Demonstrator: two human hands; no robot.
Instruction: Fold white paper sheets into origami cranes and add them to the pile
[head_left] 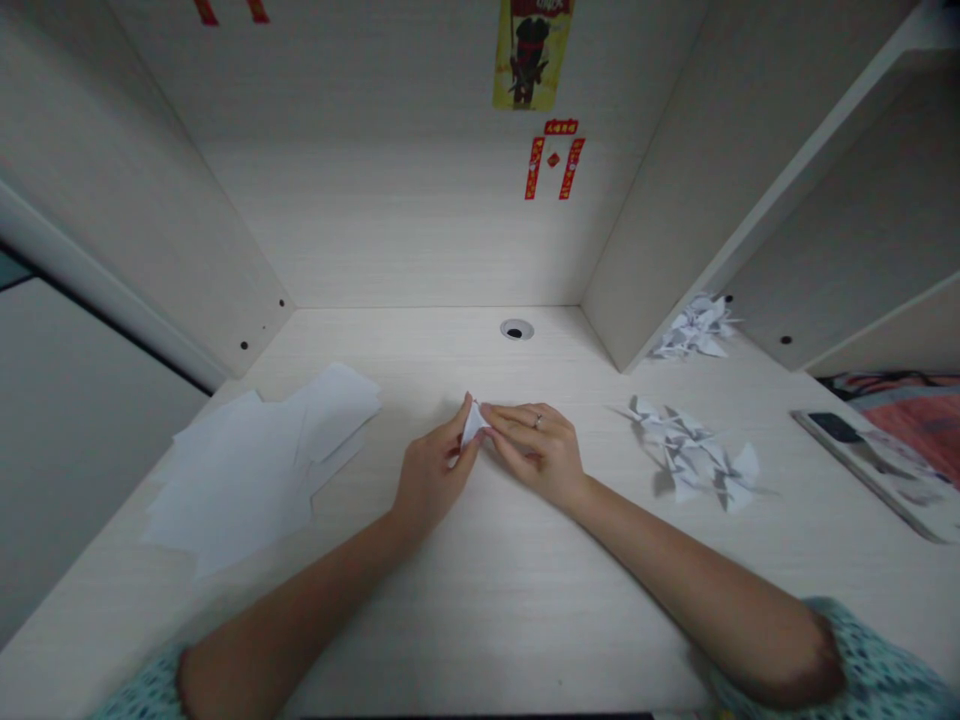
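Observation:
Between both hands, a little above the middle of the desk, is a small folded piece of white paper (472, 424). My left hand (435, 465) pinches its left side between thumb and fingers. From the right, my right hand (541, 450), with a ring on one finger, closes its fingertips on the paper's other edge. The fingers cover part of the paper, so its full shape is hidden. Off to the right of my right hand lie several folded white paper cranes (686, 450).
Loose white paper sheets (232, 480) overlap on the left. More folded paper pieces (697, 325) are heaped behind the upright panel (637, 250). A phone (874, 465) lies at the right beside a reddish cloth (915, 420). A round cable hole (517, 329) sits near the back wall.

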